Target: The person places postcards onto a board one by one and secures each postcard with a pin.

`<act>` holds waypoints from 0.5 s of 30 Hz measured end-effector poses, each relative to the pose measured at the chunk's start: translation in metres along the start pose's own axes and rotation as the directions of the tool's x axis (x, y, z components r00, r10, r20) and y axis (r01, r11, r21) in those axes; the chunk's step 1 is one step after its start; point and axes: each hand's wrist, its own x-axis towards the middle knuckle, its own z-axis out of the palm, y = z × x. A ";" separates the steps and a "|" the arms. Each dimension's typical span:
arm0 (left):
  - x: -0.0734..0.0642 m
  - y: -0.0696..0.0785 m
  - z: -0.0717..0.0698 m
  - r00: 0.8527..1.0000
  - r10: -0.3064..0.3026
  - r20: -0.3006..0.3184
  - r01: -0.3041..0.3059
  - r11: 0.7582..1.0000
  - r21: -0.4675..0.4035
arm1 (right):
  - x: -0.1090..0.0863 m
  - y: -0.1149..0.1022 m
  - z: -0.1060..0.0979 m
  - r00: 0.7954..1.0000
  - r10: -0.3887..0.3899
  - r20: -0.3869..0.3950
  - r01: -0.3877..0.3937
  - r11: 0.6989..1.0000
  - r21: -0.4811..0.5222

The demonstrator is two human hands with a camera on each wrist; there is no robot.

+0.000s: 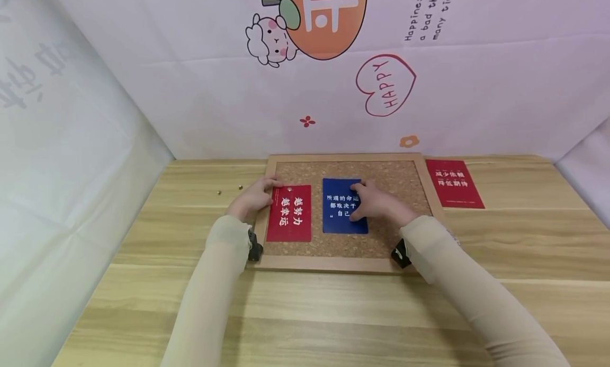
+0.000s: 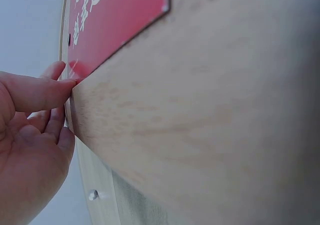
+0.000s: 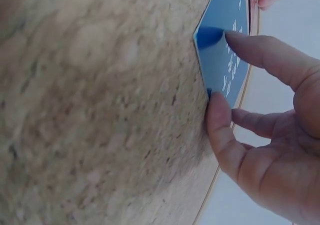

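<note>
A wood-framed cork board lies on the table. On its left part is a red card with white writing, and a small shiny pin shows near its top edge. My left hand rests over the frame's left side, its thumb touching the card's edge. A blue card lies flat on the middle of the cork. With thumb and fingers apart, my right hand touches the right part of this card. In the right wrist view the thumb is over the card's face and a fingertip meets its edge.
Another red card lies on the table at the board's right, partly by the frame. Two small brass-coloured pins, one near and one farther left, sit left of the board. A printed white cloth rises behind the table.
</note>
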 end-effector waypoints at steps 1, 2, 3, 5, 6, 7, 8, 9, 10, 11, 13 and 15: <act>0.000 0.000 0.000 1.000 0.000 0.000 0.000 1.000 0.004 | 0.001 0.001 0.000 1.000 -0.012 0.003 0.012 1.000 0.002; 0.000 0.000 0.000 1.000 0.000 0.001 0.000 1.000 0.005 | 0.001 0.002 0.000 1.000 -0.022 0.006 0.022 1.000 0.010; 0.000 -0.001 0.000 1.000 -0.002 0.002 0.002 1.000 0.005 | 0.002 0.004 0.000 1.000 -0.030 0.009 0.030 0.999 0.018; 0.000 -0.001 0.000 1.000 -0.006 0.004 0.006 1.000 -0.004 | 0.004 0.007 0.001 0.999 -0.048 0.016 0.048 0.998 0.030; 0.000 -0.002 0.000 1.000 -0.007 0.004 0.007 1.000 -0.008 | 0.006 0.009 0.001 0.998 -0.054 0.021 0.053 0.998 0.043; 0.000 -0.002 0.000 1.000 -0.009 0.004 0.009 1.000 -0.010 | 0.007 0.011 0.001 0.998 -0.059 0.028 0.057 0.997 0.060; 0.000 -0.002 0.000 1.000 -0.011 0.004 0.011 1.000 -0.014 | 0.008 0.012 0.001 0.997 -0.062 0.036 0.059 0.995 0.081; 0.000 -0.002 0.000 1.000 -0.013 0.004 0.013 1.000 -0.021 | 0.009 0.014 0.001 0.997 -0.065 0.044 0.061 0.994 0.095; 0.000 -0.002 0.000 1.000 -0.016 0.003 0.016 0.999 -0.028 | 0.010 0.015 0.001 0.996 -0.068 0.051 0.062 0.992 0.108; 0.000 -0.002 0.000 1.000 -0.017 0.003 0.017 0.999 -0.028 | 0.010 0.016 0.001 0.996 -0.069 0.058 0.061 0.991 0.122; 0.000 -0.002 0.000 1.000 -0.017 0.005 0.017 0.999 -0.032 | 0.011 0.017 0.000 0.995 -0.078 0.065 0.069 0.989 0.131; 0.000 -0.001 0.000 1.000 -0.014 0.004 0.014 0.999 -0.030 | 0.012 0.019 0.000 0.994 -0.094 0.062 0.086 0.988 0.125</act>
